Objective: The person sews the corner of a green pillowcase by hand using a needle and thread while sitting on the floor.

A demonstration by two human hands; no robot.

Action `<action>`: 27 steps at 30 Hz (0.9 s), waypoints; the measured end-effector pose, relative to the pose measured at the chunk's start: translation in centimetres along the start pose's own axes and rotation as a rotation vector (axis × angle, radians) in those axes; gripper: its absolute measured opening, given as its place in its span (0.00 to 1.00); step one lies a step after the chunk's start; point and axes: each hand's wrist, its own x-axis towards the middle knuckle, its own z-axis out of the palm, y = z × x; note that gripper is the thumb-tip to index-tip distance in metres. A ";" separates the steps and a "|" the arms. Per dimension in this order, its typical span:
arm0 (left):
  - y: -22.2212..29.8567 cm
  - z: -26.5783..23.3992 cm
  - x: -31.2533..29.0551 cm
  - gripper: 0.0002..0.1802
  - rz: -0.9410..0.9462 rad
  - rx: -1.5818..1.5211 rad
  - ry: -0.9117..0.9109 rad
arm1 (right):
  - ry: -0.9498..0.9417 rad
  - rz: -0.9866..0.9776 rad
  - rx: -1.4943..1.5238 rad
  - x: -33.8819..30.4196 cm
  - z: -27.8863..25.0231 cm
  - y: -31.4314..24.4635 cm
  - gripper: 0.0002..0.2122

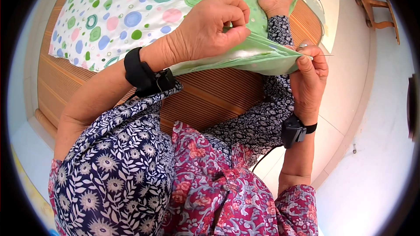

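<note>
Fingers of the right hand (309, 76) pinch the folded edge of a thin light-green cloth (273, 64); a slim, straight metal needle (327, 55) juts rightward past them, nearly level, farther from the left hand (210, 28), which grips the cloth stretched between both.

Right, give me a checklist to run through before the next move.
1. Right hand pinching the green cloth: ok, at its gathered edge.
2. Needle pointing away from the left hand: ok, it sticks out past the right hand's fingers.
3. Thread in the needle: cannot tell, too fine to make out.
4. Cloth lying smooth between the hands: not ok, folds run along it.
5. What the left hand pinches: cannot tell, its curled fingers hide it.
6. Bare foot clear of the needle: ok, they are apart.
</note>
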 end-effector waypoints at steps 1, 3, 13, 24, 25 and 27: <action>0.0 0.0 0.0 0.04 -0.017 -0.024 -0.001 | -0.003 -0.004 -0.009 0.0 0.0 0.0 0.04; 0.0 0.0 0.0 0.03 -0.009 -0.012 -0.004 | -0.008 -0.008 -0.013 0.1 0.0 0.0 0.04; 0.5 0.0 0.0 0.05 -0.050 -0.037 0.022 | 0.004 -0.004 0.006 0.1 0.1 -0.1 0.04; 0.1 0.5 0.1 0.06 -0.001 -0.010 0.039 | 0.000 -0.006 0.005 0.1 0.0 0.0 0.04; 0.1 0.5 0.1 0.06 0.003 -0.004 0.042 | -0.001 -0.007 0.004 0.1 0.0 0.0 0.04; 0.1 0.5 0.0 0.06 -0.017 -0.004 0.031 | -0.006 -0.009 0.005 0.1 0.0 0.0 0.03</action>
